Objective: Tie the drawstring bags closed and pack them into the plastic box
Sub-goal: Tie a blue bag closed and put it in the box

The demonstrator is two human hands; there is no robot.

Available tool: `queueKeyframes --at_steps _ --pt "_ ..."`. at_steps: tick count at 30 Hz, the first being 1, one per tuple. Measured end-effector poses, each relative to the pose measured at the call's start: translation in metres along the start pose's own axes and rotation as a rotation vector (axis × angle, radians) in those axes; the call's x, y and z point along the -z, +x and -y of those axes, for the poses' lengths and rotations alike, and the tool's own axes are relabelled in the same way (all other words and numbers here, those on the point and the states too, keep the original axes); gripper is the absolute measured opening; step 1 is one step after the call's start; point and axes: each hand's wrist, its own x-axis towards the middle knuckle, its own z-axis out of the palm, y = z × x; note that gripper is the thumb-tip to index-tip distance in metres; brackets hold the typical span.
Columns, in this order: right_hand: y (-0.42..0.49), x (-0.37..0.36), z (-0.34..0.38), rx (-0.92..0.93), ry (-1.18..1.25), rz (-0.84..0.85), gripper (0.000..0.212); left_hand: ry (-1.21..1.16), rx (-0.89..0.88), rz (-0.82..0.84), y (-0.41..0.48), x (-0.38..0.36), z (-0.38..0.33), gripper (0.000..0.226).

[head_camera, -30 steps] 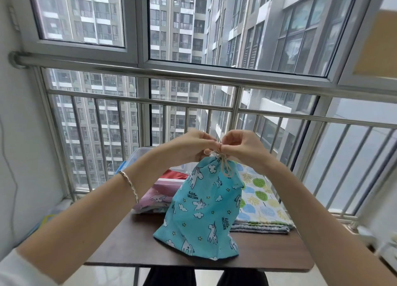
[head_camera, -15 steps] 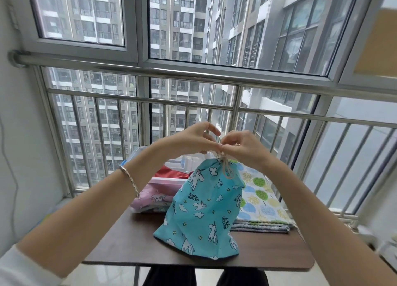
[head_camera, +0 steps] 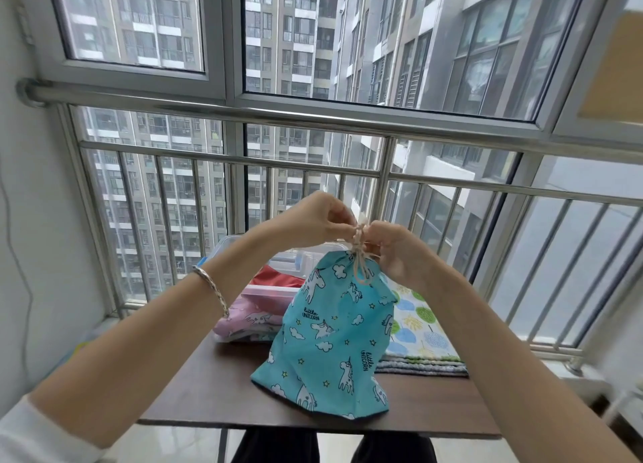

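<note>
The teal unicorn bag point(head_camera: 334, 337) stands on the tabletop point(head_camera: 208, 393), in front of the plastic box point(head_camera: 232, 244), with its neck gathered. The left grip point(head_camera: 309, 220) and right grip point(head_camera: 396, 257) each pinch the cord point(head_camera: 359, 253) just above the neck, fingers curled on it. If either pinch slips before the knot is snug, the loop may loosen and the neck reopen. An uneven pull could tip the bag off the near edge.

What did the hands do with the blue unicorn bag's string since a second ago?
The left hand lifted a little, drawing the drawstring upward above the bag's gathered neck; the right hand barely moved. Both hands kept pinching the drawstring; nothing was let go. The blue unicorn bag stayed standing on the table, the plastic box behind it unmoved.
</note>
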Motion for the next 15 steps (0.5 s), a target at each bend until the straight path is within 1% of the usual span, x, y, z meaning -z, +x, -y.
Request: queueKeyframes --at_steps 2,3,5,6,7,10,11,13,15 --pt "0.003 0.002 -0.002 0.093 -0.13 -0.098 0.01 -0.025 0.054 0.028 0.003 0.0 0.005 0.017" --pt "0.002 0.002 -0.003 0.152 -0.203 -0.144 0.005 -0.062 0.097 0.044 0.004 0.0 0.007 0.021" --pt "0.001 0.004 -0.007 0.27 -0.327 -0.239 0.026 -0.173 0.194 0.071 0.007 0.0 0.012 0.027" --pt "0.0 0.004 -0.008 0.33 -0.375 -0.279 0.031 -0.231 0.235 0.08 0.009 -0.001 0.014 0.029" --pt "-0.001 0.003 -0.008 0.385 -0.418 -0.301 0.027 -0.279 0.263 0.09 0.009 -0.003 0.015 0.028" --pt "-0.003 0.0 -0.006 0.443 -0.48 -0.274 0.007 -0.366 0.306 0.112 0.01 -0.006 0.016 0.022" --pt "-0.005 0.0 -0.004 0.448 -0.491 -0.273 0.011 -0.386 0.315 0.115 0.011 -0.007 0.016 0.022" --pt "-0.007 0.0 -0.003 0.443 -0.541 -0.276 0.026 -0.423 0.319 0.127 0.012 -0.007 0.016 0.026" --pt "-0.009 0.001 -0.001 0.443 -0.623 -0.263 0.026 -0.438 0.305 0.142 0.013 -0.006 0.017 0.033"
